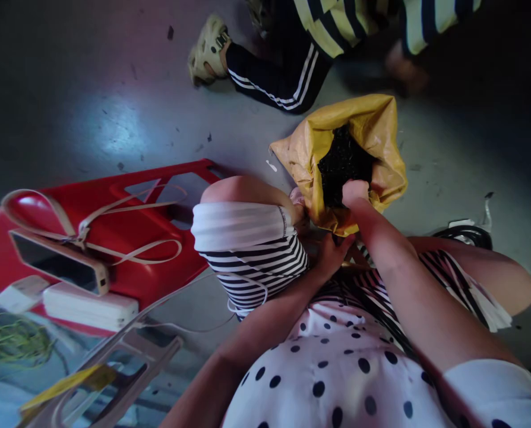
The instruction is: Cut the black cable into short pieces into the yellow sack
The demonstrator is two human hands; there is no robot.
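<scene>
A grey concrete floor (114,107) fills the view, glossy where light pools on it and scattered with dark flecks. On the left lies a red plastic stool (127,238) tipped over, carrying a phone (60,264) with a looped pale strap and a white power bank (89,306) beside it; a tangle of yellow-green wire (13,342) sits at the lower left. At the top another person (292,65) crouches in dark striped trousers and a beige sandal. The wearer sits low, knees apart, in striped shorts and a polka-dot top. Between the knees stands a yellow sack (372,128), its mouth rolled open on dark, loose material (343,163). The right hand (354,193) reaches forward, arm extended, into the sack's mouth, fingers curled down into the dark material; whether they grip any cannot be told. The left hand (334,252) sits lower, at the sack's near base, fingers bent against it, their grip unclear.
</scene>
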